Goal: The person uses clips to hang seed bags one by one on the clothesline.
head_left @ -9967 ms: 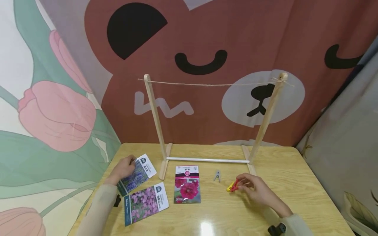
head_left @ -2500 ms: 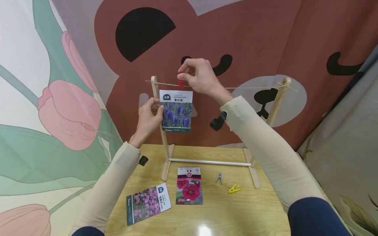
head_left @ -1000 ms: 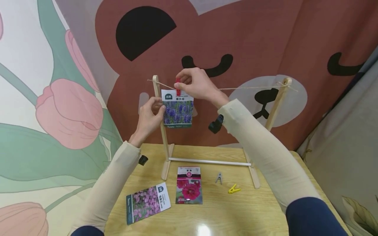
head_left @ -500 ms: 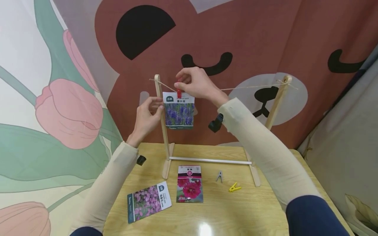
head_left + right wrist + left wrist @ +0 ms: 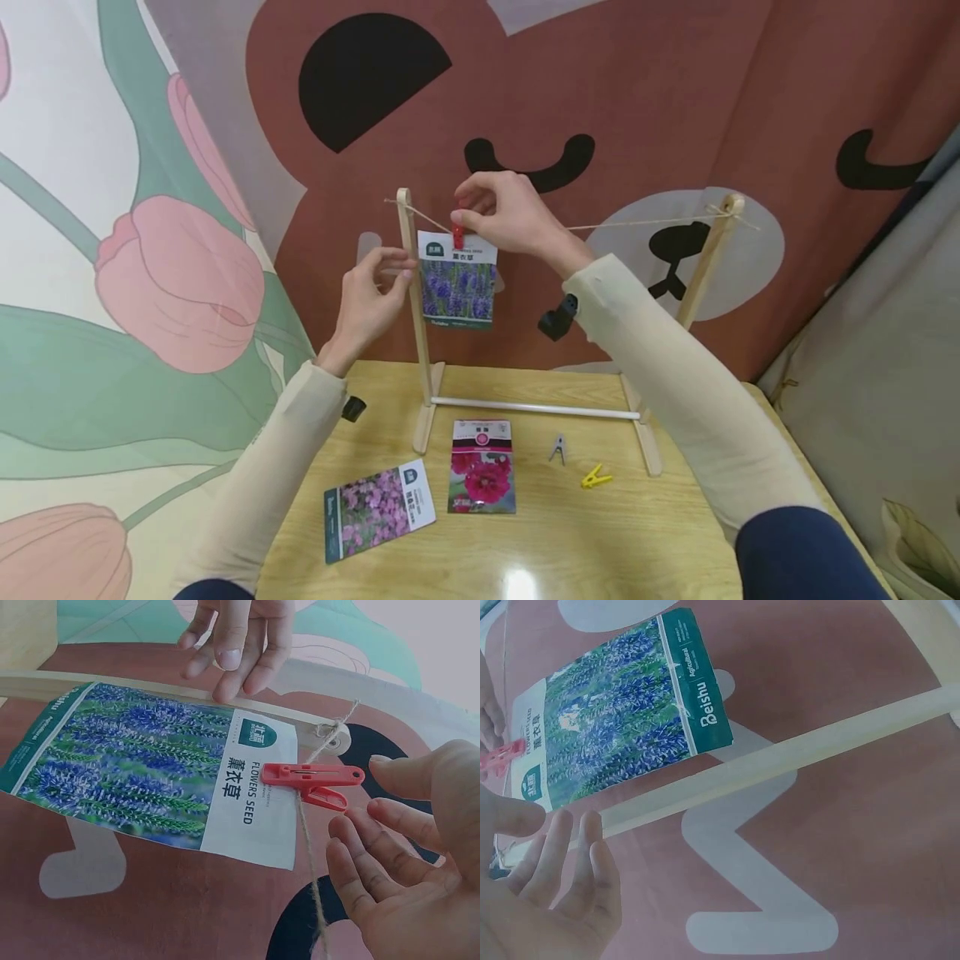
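1. The purple-flower seed packet (image 5: 459, 287) is hung from the string (image 5: 637, 223) near its left end, and its white top edge is pinched by the red clip (image 5: 311, 776).
2. The string is pulled down at the clip into a shallow V (it is tied to the left post (image 5: 420, 333) and the right post (image 5: 697, 279)).
3. The right hand (image 5: 510, 212) is held at the clip's handle end; in the right wrist view its thumb and fingers are seen spread apart around that end, unclenched. Whether the clip is lightly touched by the thumb tip cannot be told.
4. The left hand (image 5: 367, 292) is held just beside the packet's left edge, its fingers loosely bent and nothing gripped.
5. The two posts are joined low down by a white rod (image 5: 536, 408), and their feet are set on the wooden table (image 5: 562, 542).
6. On the table, a pink-flower packet (image 5: 375, 512) is laid at a slant on the left, and a red-flower packet (image 5: 482, 475) is placed nearly straight beside it.
7. Farther right, a grey clip (image 5: 558, 447) and a yellow clip (image 5: 596, 477) are seen lying near each other.
8. The background is filled by a brown printed curtain (image 5: 637, 83).
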Demonstrator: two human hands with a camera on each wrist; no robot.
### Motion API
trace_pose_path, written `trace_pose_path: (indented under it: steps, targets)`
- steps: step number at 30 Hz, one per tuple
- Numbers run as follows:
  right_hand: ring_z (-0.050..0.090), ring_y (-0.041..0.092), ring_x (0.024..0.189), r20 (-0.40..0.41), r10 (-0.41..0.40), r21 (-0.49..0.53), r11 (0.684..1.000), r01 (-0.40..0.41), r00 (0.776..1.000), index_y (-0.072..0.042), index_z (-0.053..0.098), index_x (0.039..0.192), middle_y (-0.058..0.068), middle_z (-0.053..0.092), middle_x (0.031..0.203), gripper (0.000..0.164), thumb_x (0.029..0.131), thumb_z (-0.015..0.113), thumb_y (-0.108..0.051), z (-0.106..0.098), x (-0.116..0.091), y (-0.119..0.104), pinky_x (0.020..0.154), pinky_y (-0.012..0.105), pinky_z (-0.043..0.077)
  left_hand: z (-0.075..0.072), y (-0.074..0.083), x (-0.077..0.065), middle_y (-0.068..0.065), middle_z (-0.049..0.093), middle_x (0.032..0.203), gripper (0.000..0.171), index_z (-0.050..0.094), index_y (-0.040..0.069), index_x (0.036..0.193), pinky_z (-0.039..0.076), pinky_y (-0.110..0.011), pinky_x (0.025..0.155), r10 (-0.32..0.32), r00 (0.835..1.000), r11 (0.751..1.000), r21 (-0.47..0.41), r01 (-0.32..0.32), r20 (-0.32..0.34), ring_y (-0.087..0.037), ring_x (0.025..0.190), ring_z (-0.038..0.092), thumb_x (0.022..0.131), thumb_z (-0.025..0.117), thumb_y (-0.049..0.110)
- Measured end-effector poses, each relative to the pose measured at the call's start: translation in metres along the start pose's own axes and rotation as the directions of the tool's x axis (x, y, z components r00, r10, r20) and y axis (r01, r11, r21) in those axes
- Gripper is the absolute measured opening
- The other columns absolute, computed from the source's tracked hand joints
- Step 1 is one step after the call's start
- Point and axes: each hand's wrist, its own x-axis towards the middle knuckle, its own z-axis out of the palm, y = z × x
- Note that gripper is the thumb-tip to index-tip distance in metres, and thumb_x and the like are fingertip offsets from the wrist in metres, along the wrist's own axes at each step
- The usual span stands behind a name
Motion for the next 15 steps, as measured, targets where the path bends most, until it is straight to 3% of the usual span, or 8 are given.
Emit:
trace_pose_path:
  steps: [7,15]
  targets:
    - [0.069,0.019,0.108,-0.007,-0.014,-0.001,1.0,0.014,1.0,-0.009,0.069,0.136,0.005,0.073,0.123,0.037,0.104,0.071,-0.029,-0.007,-0.014,-0.001,0.099,0.038,0.057,-0.007,-0.005,-0.009,-0.009,0.078,0.121,0.027,0.067,0.006,0.132,0.056,-0.027,0.079,-0.013,1.0,0.999,0.031,0.013,0.004,-0.03,0.099,0.077,0.106,0.064,0.013]
    - [0.069,0.021,0.11,-0.036,-0.05,-0.011,0.999,0.05,0.998,-0.008,0.069,0.136,0.01,0.071,0.128,0.037,0.103,0.073,-0.025,-0.018,-0.035,-0.001,0.103,0.041,0.056,-0.009,-0.007,-0.011,-0.013,0.078,0.121,0.028,0.066,0.002,0.132,0.055,-0.033,0.074,-0.014,1.0,1.0,0.028,0.013,0.028,-0.032,0.092,0.074,0.107,0.064,0.013]
